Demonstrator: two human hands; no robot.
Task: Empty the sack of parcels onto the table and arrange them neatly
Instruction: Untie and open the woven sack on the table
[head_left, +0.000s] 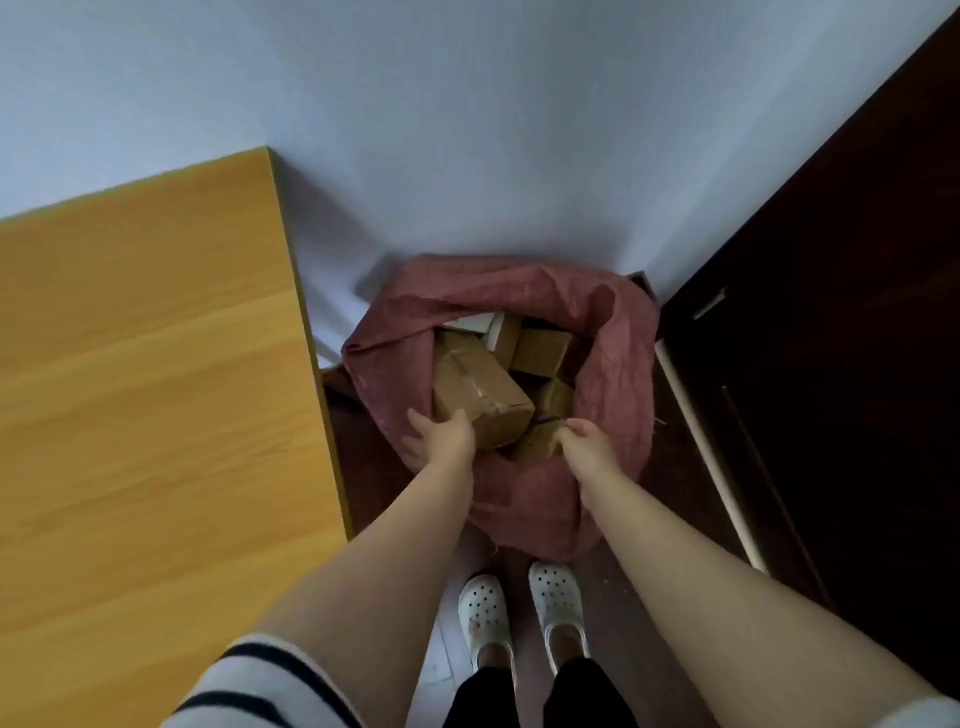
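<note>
A red woven sack (618, 364) stands open on the floor against the wall, to the right of the wooden table (156, 389). Inside lie several brown cardboard parcels; the largest taped parcel (480, 395) is on top at the front left. My left hand (441, 439) holds the sack's near rim beside that parcel, thumb touching the box. My right hand (589, 441) pinches the near rim on the right, next to a smaller parcel (540, 441). A white-edged box (475, 325) shows at the back of the sack.
The white wall (493, 130) is straight ahead. A dark wooden door (831, 338) and its frame close off the right side. My feet in white clogs (524, 618) stand just behind the sack on the dark floor.
</note>
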